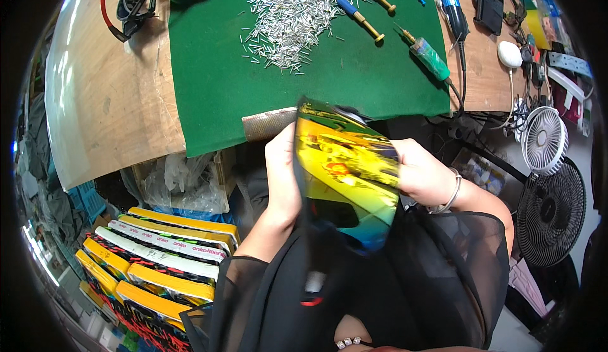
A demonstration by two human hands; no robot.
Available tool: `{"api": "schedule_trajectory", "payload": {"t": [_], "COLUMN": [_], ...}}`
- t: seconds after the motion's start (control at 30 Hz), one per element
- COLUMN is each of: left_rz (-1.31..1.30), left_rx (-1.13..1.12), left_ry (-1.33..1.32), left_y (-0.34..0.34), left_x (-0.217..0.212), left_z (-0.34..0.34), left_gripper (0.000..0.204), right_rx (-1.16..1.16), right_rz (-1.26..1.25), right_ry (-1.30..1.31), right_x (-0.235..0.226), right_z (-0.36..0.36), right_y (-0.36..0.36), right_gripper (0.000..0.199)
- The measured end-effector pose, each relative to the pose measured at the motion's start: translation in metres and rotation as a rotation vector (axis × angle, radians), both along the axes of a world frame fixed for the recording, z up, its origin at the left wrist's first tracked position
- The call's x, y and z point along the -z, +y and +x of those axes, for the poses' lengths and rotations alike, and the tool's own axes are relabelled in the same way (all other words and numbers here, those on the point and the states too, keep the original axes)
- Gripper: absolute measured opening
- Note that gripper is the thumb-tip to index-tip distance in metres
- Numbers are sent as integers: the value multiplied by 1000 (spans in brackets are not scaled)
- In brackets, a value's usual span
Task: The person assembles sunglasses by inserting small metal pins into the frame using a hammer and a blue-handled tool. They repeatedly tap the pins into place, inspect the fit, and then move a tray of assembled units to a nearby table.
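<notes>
A pair of wraparound sunglasses (345, 181) with a yellow mirrored shield lens is held up in front of my body, beyond the near edge of the green mat. Its dark arm, slightly blurred, reaches down toward my lap and ends in a red tip. My left hand (283, 171) grips the left side, its fingers partly behind the lens. On the other side my right hand (423, 169) is closed round the frame, fingertips hidden. Past them on the green mat (215, 86) lies a pile of small silver pins (297, 19).
Two blue-handled brass-tipped tools (361, 19) and a green-wrapped corded tool (430, 59) lie on the mat. A blue corded tool (448, 0) rests farther right. Other sunglasses (136, 0) sit far left. Yellow-edged trays (171, 250) stand lower left; fans (544, 140) stand right.
</notes>
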State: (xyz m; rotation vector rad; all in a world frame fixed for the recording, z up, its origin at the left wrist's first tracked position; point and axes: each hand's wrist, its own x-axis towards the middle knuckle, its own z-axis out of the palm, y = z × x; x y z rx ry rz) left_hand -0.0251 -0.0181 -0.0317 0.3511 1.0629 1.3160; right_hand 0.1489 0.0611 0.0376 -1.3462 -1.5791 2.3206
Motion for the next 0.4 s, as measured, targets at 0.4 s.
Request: {"api": "schedule_trajectory", "payload": {"t": [0.4], "left_rz": [-122], "left_rx": [-66], "left_ry": [180], "left_y": [33], "left_x": [-54], "left_z": [-23], "left_gripper": [26], "right_rx": [-795], "right_rz": [805], "right_ry": [-567], "right_x": [0], "right_z": [54], "right_y": [-4], "right_gripper": [37]}}
